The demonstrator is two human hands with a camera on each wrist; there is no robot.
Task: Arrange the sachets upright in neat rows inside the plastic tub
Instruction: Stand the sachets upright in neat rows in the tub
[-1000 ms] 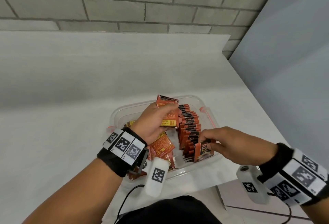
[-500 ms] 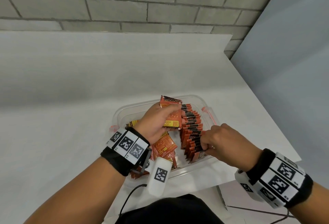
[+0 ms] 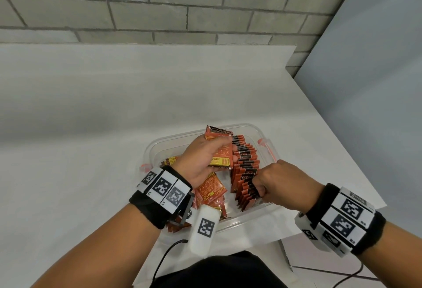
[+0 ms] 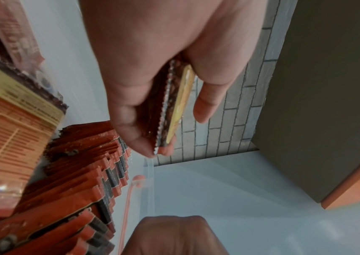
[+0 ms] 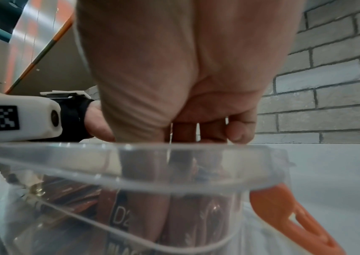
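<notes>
A clear plastic tub (image 3: pixel 250 126) sits on the white table. Along its right side runs a row of upright orange sachets (image 3: pixel 245 166), which the left wrist view shows from the side (image 4: pixel 87 165). Several loose sachets (image 3: pixel 210 192) lie flat in the left half. My left hand (image 3: pixel 215 154) holds a small stack of sachets (image 3: pixel 220 135) above the tub, pinched between thumb and fingers (image 4: pixel 170 107). My right hand (image 3: pixel 259 188) reaches into the near end of the row, its fingers curled around the nearest sachets (image 5: pixel 120 215). The fingertips are hidden.
Orange clips sit on the tub's right (image 3: pixel 266 148) and left (image 3: pixel 145 167) rims. The table's right edge (image 3: pixel 342 150) runs close to the tub, and a brick wall (image 3: pixel 205 6) stands behind. A black cable (image 3: pixel 169 253) hangs below my left wrist.
My right hand carried one sachet from the tub's near right corner into the near end of the row and sank in among the sachets. The left hand stayed put with its stack.
</notes>
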